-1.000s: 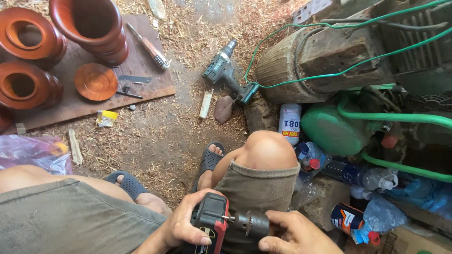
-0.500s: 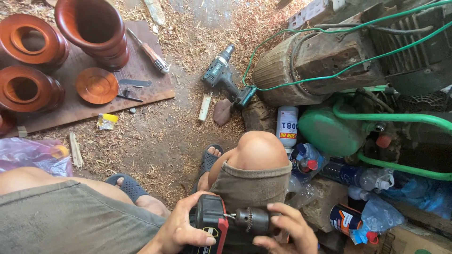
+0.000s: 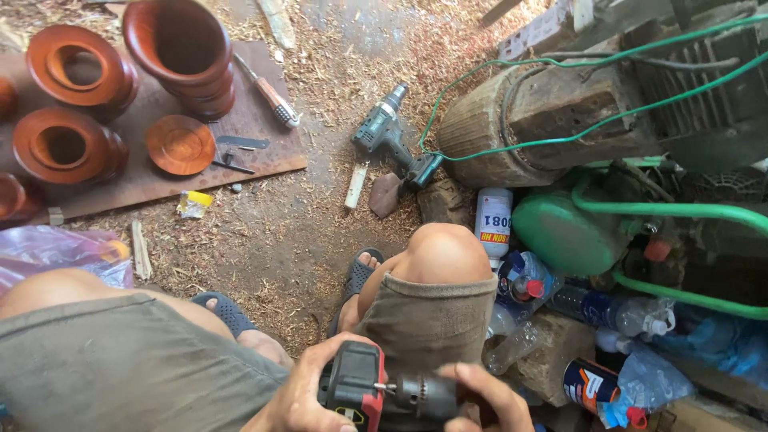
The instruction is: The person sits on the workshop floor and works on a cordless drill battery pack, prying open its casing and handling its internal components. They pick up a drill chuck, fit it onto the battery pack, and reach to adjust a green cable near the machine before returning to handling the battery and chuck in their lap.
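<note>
Sawdust covers the floor (image 3: 320,232) around the seated person. Low over the lap, the left hand (image 3: 300,400) wraps its grip around a red-and-black drill (image 3: 364,388); the right hand (image 3: 488,400) closes on its chuck (image 3: 424,394). It looks heavy, rigid, best held by the handle.
</note>
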